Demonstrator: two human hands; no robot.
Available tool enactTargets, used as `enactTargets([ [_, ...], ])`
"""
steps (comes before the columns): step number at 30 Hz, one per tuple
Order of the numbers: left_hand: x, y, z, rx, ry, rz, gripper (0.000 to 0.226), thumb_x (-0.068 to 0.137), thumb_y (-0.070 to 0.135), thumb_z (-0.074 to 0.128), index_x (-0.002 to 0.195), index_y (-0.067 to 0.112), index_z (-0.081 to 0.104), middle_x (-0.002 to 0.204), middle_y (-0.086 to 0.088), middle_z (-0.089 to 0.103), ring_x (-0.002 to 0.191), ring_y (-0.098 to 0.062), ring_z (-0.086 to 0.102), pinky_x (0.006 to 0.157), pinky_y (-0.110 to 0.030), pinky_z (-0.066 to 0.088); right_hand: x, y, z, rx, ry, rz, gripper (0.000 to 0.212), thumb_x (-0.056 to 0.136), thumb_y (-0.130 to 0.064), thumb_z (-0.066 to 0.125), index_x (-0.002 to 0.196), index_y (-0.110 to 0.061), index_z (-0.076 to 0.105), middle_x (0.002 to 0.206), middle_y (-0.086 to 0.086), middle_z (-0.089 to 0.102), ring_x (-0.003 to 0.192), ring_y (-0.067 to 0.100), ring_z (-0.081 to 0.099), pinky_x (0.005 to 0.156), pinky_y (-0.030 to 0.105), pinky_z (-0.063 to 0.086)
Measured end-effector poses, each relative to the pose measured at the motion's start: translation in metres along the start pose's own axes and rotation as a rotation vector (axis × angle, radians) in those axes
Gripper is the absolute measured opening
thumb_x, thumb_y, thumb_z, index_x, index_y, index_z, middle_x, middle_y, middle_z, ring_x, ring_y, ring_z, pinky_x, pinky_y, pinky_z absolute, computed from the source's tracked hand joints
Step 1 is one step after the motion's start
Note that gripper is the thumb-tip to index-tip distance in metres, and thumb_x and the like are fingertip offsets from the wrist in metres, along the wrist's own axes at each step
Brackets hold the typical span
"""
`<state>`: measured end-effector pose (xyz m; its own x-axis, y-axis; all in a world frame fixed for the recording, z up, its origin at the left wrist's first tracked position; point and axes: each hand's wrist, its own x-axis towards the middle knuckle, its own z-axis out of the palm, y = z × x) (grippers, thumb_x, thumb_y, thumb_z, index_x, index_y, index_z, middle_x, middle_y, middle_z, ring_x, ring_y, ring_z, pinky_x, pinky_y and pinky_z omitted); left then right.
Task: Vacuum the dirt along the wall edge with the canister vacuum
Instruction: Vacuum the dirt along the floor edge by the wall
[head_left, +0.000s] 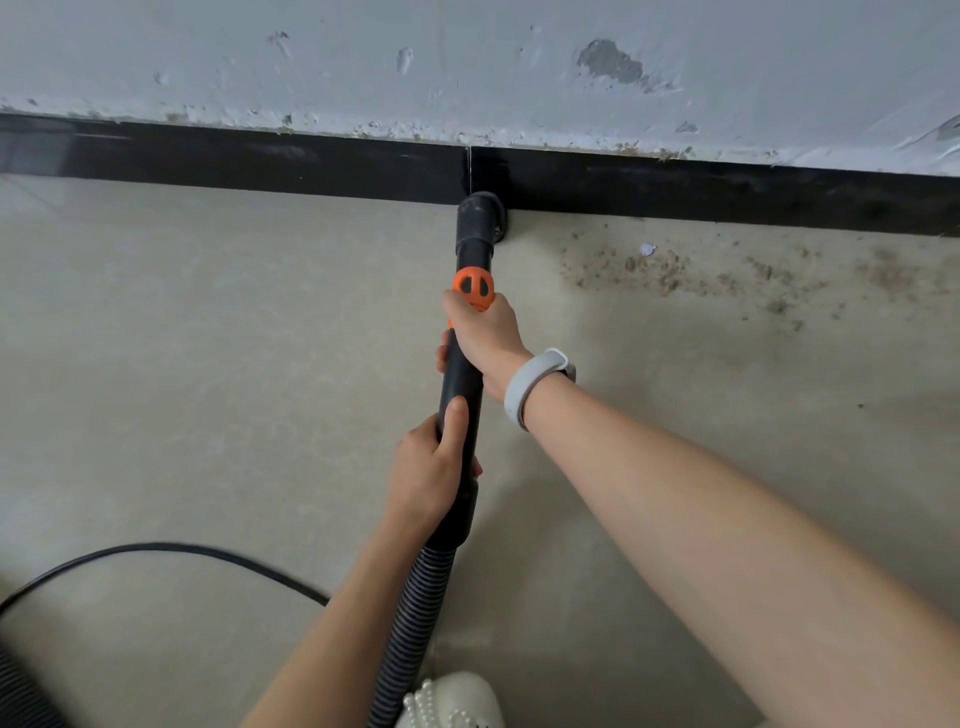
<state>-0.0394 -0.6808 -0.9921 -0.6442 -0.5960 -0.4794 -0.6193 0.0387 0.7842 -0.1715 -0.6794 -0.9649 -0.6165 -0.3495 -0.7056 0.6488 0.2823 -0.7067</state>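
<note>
Head view, looking down at a pale tiled floor (208, 364). Nearest the camera: the toe of a white shoe (457, 699) trimmed with pearl-like beads, bottom centre. A thin black cable (156, 548) curves across the floor at lower left; part of a ribbed dark hose shows at the bottom left corner.

Ribbed vacuum hose (410, 634) rises from beside the shoe and joins a black rigid wand (460, 384). Left hand (431, 467) grips the wand's lower end, fingers wrapped round it, thumb laid along the top. Farther up, right hand (483, 338) holds the wand just below an orange collar (472, 288), fingers curled under the tube. A white wristband (535, 387) sits on the right wrist.

Beyond the collar, the wand ends in a black nozzle (480, 215) set down at the floor edge, touching the black baseboard (260, 161) at a vertical joint in it.

Right of the nozzle, brownish dirt (649, 267) is scattered on the floor beside the baseboard, thinning out toward the right edge; a small white scrap (647, 249) lies among it.

Farthest: a white wall (467, 67), chipped and pitted, crumbled along its bottom edge above the baseboard.
</note>
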Motion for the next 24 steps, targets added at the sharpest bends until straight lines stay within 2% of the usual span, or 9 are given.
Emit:
enactTargets([
  [3,0.0,0.002,0.007,0.014,-0.037,0.011,0.057,0.098,0.042,0.034,0.064,0.004,0.058,0.049,0.0,0.063,0.046,-0.01,0.058,0.052,-0.019,0.046,-0.001,0.001,-0.012,0.008,0.028,-0.011,0.017,0.089,-0.021,0.051,0.101,-0.011,0.045,0.06,0.006,0.049,0.041,0.018,0.05,0.048,0.027,0.048],
  [6,-0.001,0.005,0.017,0.038,-0.064,0.015,0.057,0.097,0.045,0.034,0.071,0.0,0.058,0.05,0.0,0.063,0.049,-0.014,0.06,0.059,-0.03,0.05,-0.002,0.001,-0.027,0.017,0.043,-0.013,0.015,0.089,-0.02,0.05,0.098,-0.01,0.044,0.056,0.005,0.049,0.037,0.017,0.05,0.044,0.025,0.048],
  [9,-0.002,0.009,0.024,0.074,-0.067,0.033,0.062,0.091,0.052,0.031,0.072,0.0,0.058,0.052,0.0,0.064,0.052,-0.015,0.061,0.061,-0.032,0.049,-0.002,0.003,-0.038,0.028,0.061,-0.033,0.011,0.088,-0.019,0.05,0.091,-0.01,0.044,0.047,0.002,0.048,0.034,0.017,0.049,0.042,0.024,0.047],
  [13,-0.001,0.013,0.032,0.139,-0.091,0.058,0.056,0.096,0.046,0.034,0.071,0.003,0.058,0.053,0.001,0.064,0.058,-0.018,0.063,0.066,-0.035,0.05,-0.002,0.003,-0.05,0.05,0.077,-0.031,0.011,0.088,-0.019,0.05,0.09,-0.01,0.043,0.051,0.004,0.048,0.036,0.018,0.049,0.042,0.024,0.046],
  [18,-0.001,0.02,0.046,0.202,-0.117,0.089,0.05,0.096,0.047,0.034,0.067,0.011,0.054,0.052,0.004,0.063,0.057,-0.013,0.062,0.066,-0.033,0.049,-0.003,0.002,-0.074,0.089,0.087,-0.029,0.013,0.089,-0.019,0.05,0.086,-0.01,0.041,0.058,0.008,0.048,0.036,0.017,0.048,0.038,0.019,0.043],
  [24,-0.001,0.034,0.074,0.293,-0.18,0.117,0.049,0.093,0.053,0.032,0.068,0.016,0.052,0.056,0.004,0.064,0.059,-0.013,0.063,0.062,-0.029,0.046,0.0,0.002,-0.113,0.167,0.144,-0.022,0.017,0.089,-0.021,0.052,0.084,-0.01,0.041,0.057,0.007,0.048,0.037,0.018,0.049,0.041,0.021,0.045],
])
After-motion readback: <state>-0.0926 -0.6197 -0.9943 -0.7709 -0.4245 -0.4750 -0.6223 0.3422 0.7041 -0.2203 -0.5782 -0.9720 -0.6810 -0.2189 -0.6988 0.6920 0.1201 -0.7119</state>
